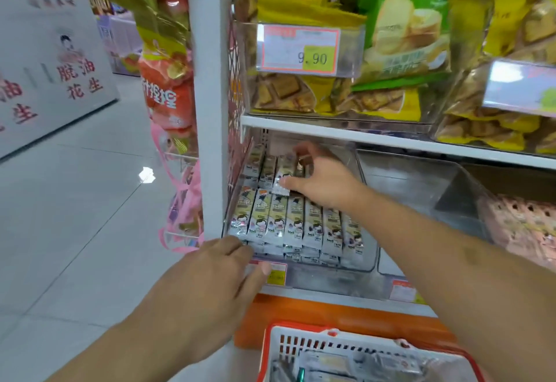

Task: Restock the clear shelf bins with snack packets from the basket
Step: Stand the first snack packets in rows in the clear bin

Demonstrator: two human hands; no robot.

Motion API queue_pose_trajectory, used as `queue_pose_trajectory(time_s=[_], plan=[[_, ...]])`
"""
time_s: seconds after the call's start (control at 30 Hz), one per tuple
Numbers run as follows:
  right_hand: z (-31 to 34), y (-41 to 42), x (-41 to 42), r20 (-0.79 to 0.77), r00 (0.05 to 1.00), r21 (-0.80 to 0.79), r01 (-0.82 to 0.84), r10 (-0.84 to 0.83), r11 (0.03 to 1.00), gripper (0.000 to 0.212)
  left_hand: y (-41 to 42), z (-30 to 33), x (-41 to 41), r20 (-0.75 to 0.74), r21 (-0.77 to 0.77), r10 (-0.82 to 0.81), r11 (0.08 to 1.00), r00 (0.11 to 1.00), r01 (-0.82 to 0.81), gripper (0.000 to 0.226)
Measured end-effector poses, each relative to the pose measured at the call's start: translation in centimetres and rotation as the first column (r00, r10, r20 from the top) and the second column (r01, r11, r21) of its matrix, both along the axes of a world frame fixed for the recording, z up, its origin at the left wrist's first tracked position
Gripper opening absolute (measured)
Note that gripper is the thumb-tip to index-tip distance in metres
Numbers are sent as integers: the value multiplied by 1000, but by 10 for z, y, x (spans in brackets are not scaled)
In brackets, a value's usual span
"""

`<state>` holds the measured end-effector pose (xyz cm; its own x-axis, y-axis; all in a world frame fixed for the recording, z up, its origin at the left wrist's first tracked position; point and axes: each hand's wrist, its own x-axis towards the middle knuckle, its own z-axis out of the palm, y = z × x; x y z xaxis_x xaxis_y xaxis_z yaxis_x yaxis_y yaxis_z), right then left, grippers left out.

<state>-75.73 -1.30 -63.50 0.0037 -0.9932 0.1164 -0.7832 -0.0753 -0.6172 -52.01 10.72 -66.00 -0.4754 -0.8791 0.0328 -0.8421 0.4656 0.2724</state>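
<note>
A clear shelf bin (359, 264) on the lower shelf holds rows of slim silver snack packets (296, 225) with cartoon faces. My right hand (323, 181) reaches deep into the bin and pinches one silver packet (281, 181) over the back row. My left hand (216, 270) rests on the bin's front left corner, fingers curled over its rim. A red and white basket (301, 348) sits at the bottom of the view with more silver packets (358, 365) inside.
A second clear bin (421, 201) to the right looks nearly bare, with pink packets (523, 225) beyond it. Above, a shelf holds yellow and green biscuit bags (403, 29) and a price tag (301, 49). A white upright post (207, 95) and hanging snack bags (168, 86) stand left.
</note>
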Motion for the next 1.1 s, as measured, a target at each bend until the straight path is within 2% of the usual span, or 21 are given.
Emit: queue_pose_trajectory(time_s=[0.13, 0.27, 0.4, 0.47, 0.57, 0.63, 0.73, 0.87, 0.97, 1.1], plan=[[-3, -43, 12, -18, 1000, 43, -13, 14, 999, 78, -5, -2, -1, -5, 10, 18, 1000, 1000, -18, 67], [-6, -58, 23, -52, 998, 81, -19, 23, 997, 70, -9, -8, -1, 32, 14, 10, 1000, 999, -11, 89], [-6, -58, 25, -69, 997, 120, -25, 34, 992, 65, -9, -6, -3, 47, 30, 18, 999, 999, -19, 76], [-7, -56, 23, -78, 996, 136, -26, 36, 990, 71, -7, -3, -4, 51, 46, 24, 999, 998, -26, 67], [-5, -46, 19, -89, 995, 128, -36, 47, 991, 84, -5, 1, -4, 49, 55, 25, 998, 998, -28, 66], [-1, -30, 17, -97, 994, 103, -46, 56, 994, 83, -1, 3, -4, 34, 52, 21, 998, 999, -22, 63], [2, 6, 14, -39, 998, -12, -50, 50, 999, 58, 6, 6, -6, 1, 23, -6, 1000, 1000, 6, 56], [-12, 80, 0, -42, 985, -308, -171, 166, 936, 16, 15, -6, -15, -23, 1, -70, 998, 997, 70, 46], [-36, 147, -11, -62, 975, -251, -222, 213, 942, 9, 29, -29, -29, 86, 115, -120, 987, 989, 110, 43], [-104, 208, -44, -109, 973, 7, -202, 201, 979, 10, 56, -64, -45, 305, 361, -241, 924, 921, 122, 51]])
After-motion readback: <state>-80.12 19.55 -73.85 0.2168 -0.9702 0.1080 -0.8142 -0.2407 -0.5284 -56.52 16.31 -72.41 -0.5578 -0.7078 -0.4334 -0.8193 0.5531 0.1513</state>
